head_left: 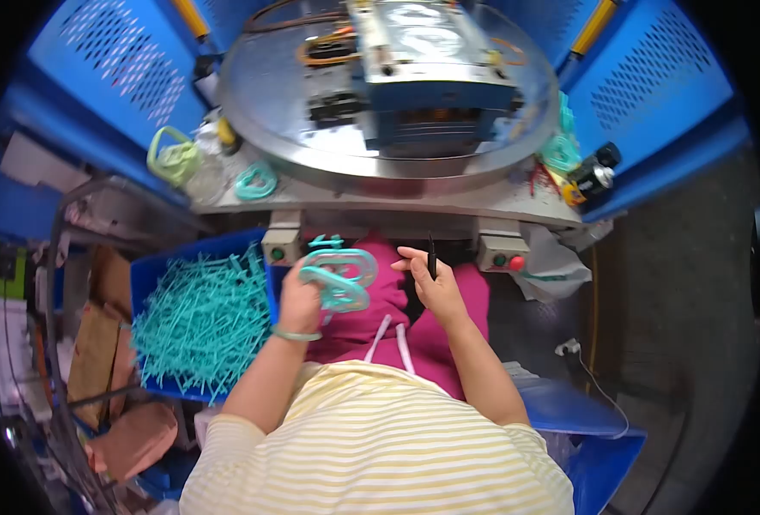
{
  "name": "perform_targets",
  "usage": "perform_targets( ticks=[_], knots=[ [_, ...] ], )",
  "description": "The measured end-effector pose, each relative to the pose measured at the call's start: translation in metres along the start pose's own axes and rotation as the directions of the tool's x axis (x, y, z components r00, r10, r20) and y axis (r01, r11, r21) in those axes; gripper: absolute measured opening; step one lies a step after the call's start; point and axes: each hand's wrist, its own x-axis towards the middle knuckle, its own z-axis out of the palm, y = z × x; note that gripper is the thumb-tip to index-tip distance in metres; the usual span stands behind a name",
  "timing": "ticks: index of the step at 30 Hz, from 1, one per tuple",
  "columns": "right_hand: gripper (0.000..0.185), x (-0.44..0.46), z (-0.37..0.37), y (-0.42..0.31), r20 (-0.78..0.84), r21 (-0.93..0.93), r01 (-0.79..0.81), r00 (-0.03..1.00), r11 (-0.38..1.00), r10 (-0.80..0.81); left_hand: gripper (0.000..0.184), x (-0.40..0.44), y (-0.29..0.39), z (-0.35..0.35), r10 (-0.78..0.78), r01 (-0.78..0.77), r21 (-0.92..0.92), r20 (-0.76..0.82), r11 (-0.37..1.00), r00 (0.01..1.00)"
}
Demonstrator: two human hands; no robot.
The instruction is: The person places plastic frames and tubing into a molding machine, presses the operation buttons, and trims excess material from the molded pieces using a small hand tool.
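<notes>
Over the lap (390, 296), left hand (301, 299) closed on teal plastic pieces (340, 281) at its two o'clock, right hand (436, 287) loosely curled around a slim black tool (432, 259) pointing to twelve, left forearm (268, 378) angled toward one o'clock, right forearm (478, 360) toward eleven

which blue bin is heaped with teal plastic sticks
The blue bin nearer the left hand, on the person's left: thin teal plastic sticks are piled in it. The other blue bin, low at the right, shows no such pile.
</notes>
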Motion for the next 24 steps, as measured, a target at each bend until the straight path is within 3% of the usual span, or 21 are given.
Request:
perform_targets(
  ticks=[2,4,8,11,13,14,15,16,17,18,20,21,23,24],
  knots=[
    [0.034,-0.001,0.023,-0.008,0.084,0.033,0.012,0.996,0.999,-0.015,0.017,-0.012,0.002,0.014,-0.068,0.073,-0.11,0.047,0.991,0.997],
    [0.03,-0.003,0.028,-0.008,0.207,-0.084,0.079,0.977,0.993,-0.06,0.024,-0.022,0.016,0.022,-0.117,0.141,-0.143,0.168,0.98,0.979],
    [0.027,-0.005,0.021,-0.019,0.248,-0.191,0.096,0.968,0.977,-0.047,0.049,-0.024,0.051,0.012,-0.255,0.333,-0.12,0.423,0.935,0.87],
    [0.03,-0.008,0.027,-0.024,0.32,-0.324,0.188,0.944,0.927,-0.08,0.047,-0.024,0.061,0.011,-0.281,0.386,-0.205,0.404,0.899,0.87],
    [0.033,-0.008,0.034,-0.018,0.336,-0.348,0.223,0.936,0.911,-0.101,0.038,-0.017,0.039,0.002,-0.224,0.266,-0.089,0.328,0.96,0.918],
    [0.032,-0.007,0.037,-0.014,0.266,-0.341,0.169,0.961,0.925,-0.077,0.029,-0.023,0.04,0.009,-0.078,0.077,0.011,0.233,0.997,0.969],
    [0.032,-0.004,0.039,-0.007,0.194,-0.331,0.114,0.98,0.937,-0.051,0.023,-0.034,0.055,0.021,0.067,-0.101,0.29,0.127,0.952,0.99],
    [0.031,0.003,0.035,0.013,0.146,-0.193,0.051,0.989,0.98,-0.023,0.021,-0.035,0.061,0.016,0.425,-0.498,0.479,0.26,0.722,0.867],
    [0.03,0.007,0.033,0.006,0.112,-0.135,-0.078,0.989,0.988,0.094,0.02,-0.035,0.065,0.01,0.654,-0.764,0.564,0.456,0.314,0.604],
    [0.027,0.01,0.034,0.004,0.068,-0.065,-0.09,0.993,0.994,0.094,0.02,-0.039,0.065,0.007,0.658,-0.762,0.568,0.451,0.31,0.603],
    [0.022,0.013,0.033,0.001,0.038,0.067,-0.141,0.99,0.988,0.138,0.021,-0.058,0.058,0.003,0.425,-0.431,0.313,0.094,0.846,0.901],
    [0.023,0.014,0.036,-0.009,0.079,0.167,-0.188,0.981,0.968,0.177,0.019,-0.053,0.05,-0.006,0.252,-0.251,0.083,-0.007,0.965,0.968],
    [0.027,0.013,0.051,-0.025,0.066,0.247,-0.2,0.98,0.948,0.19,0.022,-0.048,0.048,-0.022,-0.104,0.103,0.036,0.034,0.994,0.994],
    [0.027,0.016,0.053,-0.021,0.1,0.206,-0.227,0.972,0.952,0.21,0.027,-0.051,0.048,-0.018,-0.19,0.185,0.061,0.085,0.981,0.978]
  ],
)
